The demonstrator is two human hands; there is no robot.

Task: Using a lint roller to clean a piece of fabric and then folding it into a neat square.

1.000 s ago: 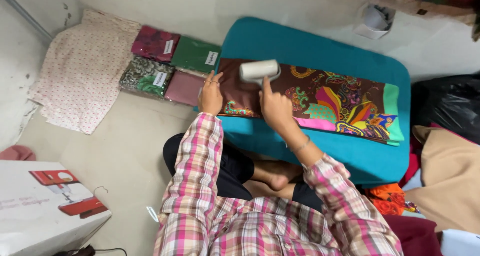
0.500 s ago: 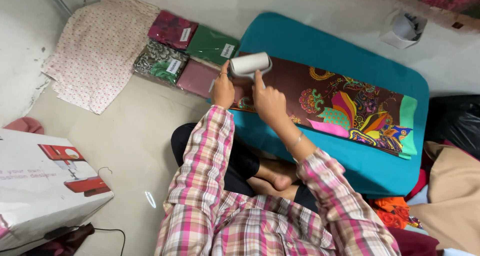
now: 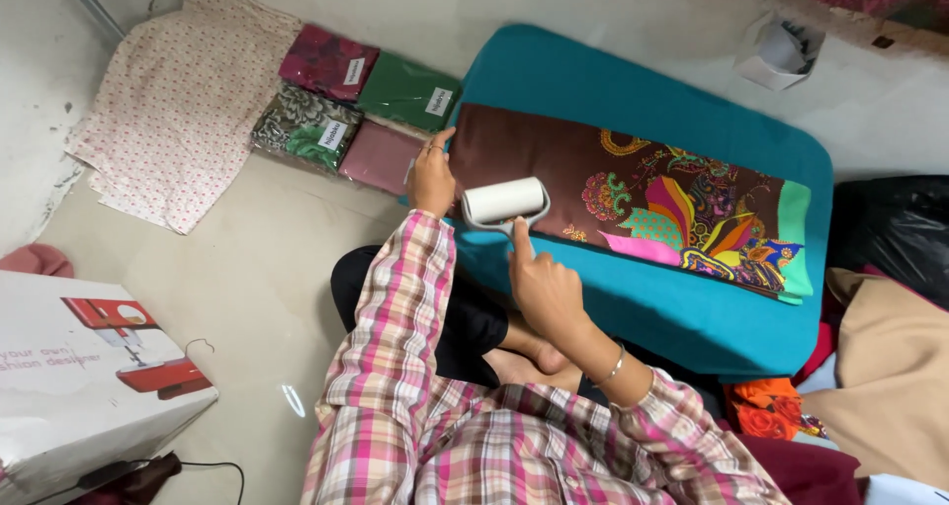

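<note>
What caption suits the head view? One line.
Right hand rolls a lint roller over patterned cloth; left hand pins it.

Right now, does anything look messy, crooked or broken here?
Nothing looks broken or spilled. The patterned cloth lies flat on the teal cushion, the left hand presses its end, and the right hand holds the lint roller on it. The folded fabric packets sit neatly side by side.

four flat clear-wrapped fabric packets [image 3: 358, 112], left of teal cushion [image 3: 692, 307]: maroon, green, grey floral, dusty pink | small white labels on three | white carton with red machine picture [image 3: 94, 367], far left of cushion, nearest viewer
</note>
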